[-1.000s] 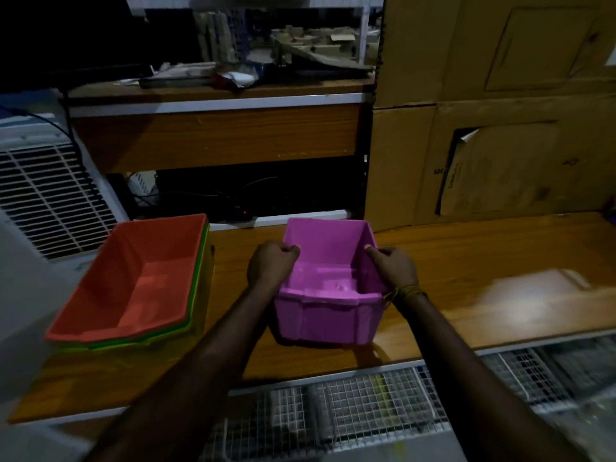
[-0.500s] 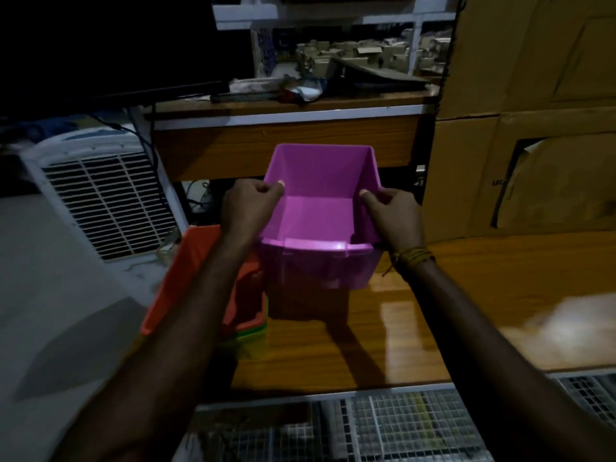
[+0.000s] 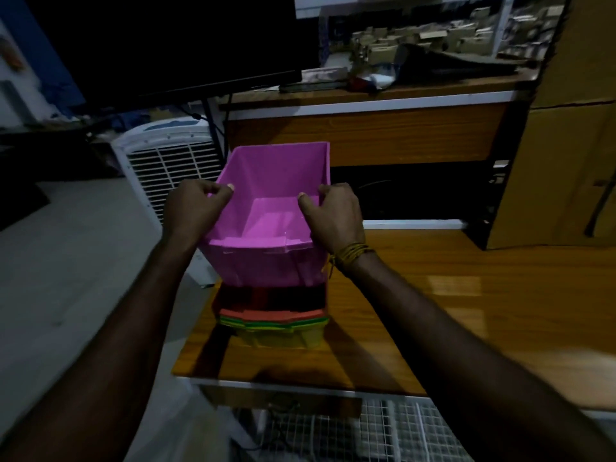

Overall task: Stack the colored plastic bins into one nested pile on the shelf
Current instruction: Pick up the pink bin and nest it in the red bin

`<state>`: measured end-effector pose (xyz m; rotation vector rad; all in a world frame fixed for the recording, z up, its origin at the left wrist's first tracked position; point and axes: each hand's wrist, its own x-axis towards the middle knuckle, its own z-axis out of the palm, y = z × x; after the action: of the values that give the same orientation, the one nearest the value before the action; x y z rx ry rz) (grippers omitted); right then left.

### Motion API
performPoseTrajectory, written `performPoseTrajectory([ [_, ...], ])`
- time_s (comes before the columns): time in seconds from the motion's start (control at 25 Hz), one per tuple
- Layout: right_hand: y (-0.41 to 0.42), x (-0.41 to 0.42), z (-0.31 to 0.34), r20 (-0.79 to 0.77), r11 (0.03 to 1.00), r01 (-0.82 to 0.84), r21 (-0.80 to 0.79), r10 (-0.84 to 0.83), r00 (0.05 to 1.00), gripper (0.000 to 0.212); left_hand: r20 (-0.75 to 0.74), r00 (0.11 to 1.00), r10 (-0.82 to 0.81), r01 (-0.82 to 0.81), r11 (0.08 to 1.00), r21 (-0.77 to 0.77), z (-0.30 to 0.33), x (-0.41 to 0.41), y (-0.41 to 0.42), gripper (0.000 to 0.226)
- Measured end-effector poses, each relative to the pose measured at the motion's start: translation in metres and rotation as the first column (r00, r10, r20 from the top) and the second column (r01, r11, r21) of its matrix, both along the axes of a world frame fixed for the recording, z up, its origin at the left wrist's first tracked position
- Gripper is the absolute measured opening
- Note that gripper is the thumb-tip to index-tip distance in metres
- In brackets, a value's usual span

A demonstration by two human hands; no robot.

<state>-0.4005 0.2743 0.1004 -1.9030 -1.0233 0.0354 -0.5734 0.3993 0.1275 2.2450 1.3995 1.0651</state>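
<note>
I hold a pink plastic bin (image 3: pixel 266 225) in the air with both hands. My left hand (image 3: pixel 193 208) grips its left wall, thumb over the rim. My right hand (image 3: pixel 333 215) grips its right wall the same way. Directly below the pink bin sits a nested pile (image 3: pixel 273 318) on the wooden shelf (image 3: pixel 433 311): an orange bin on top, green and yellow rims showing beneath it. The pink bin hides most of the pile. Its base hangs just above the orange bin's opening.
A white air cooler with a grille (image 3: pixel 166 161) stands left of the shelf. A second wooden shelf (image 3: pixel 366 135) with clutter lies behind. Cardboard boxes (image 3: pixel 560 168) rise at the right. A wire mesh rack (image 3: pixel 383 435) lies below the shelf's front edge.
Both hands lifted the pink bin off the shelf and carried it left. It now hangs over the nested pile.
</note>
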Motion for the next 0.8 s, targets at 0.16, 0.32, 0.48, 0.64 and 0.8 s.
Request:
performPoseTrajectory([
  [0.16,0.004,-0.012,-0.026,-0.009,0.992,-0.040,-0.117,0.039,0.999,0.047,-0.056,0.998,-0.026,0.022,0.997,-0.076,-0.037,-0.013,0.012,0.035],
  [0.32,0.006,-0.012,-0.054,0.001,0.983,-0.046,-0.177,0.047,0.999,0.050,-0.067,0.997,-0.033,0.024,0.991,-0.130,-0.070,-0.010,0.012,0.036],
  [0.48,0.007,-0.013,-0.084,-0.013,0.959,-0.056,-0.278,0.054,0.998,0.052,-0.050,0.999,-0.015,0.008,0.991,-0.137,-0.097,-0.008,0.009,0.031],
  [0.64,0.007,-0.015,-0.108,-0.020,0.941,-0.060,-0.334,0.057,0.998,0.056,-0.055,0.998,0.021,-0.030,0.986,-0.162,-0.117,-0.007,0.006,0.030],
  [0.8,0.007,-0.013,-0.124,0.016,0.935,-0.050,-0.351,0.059,0.998,0.057,-0.081,0.996,0.039,-0.051,0.987,-0.151,-0.129,-0.007,0.003,0.030],
])
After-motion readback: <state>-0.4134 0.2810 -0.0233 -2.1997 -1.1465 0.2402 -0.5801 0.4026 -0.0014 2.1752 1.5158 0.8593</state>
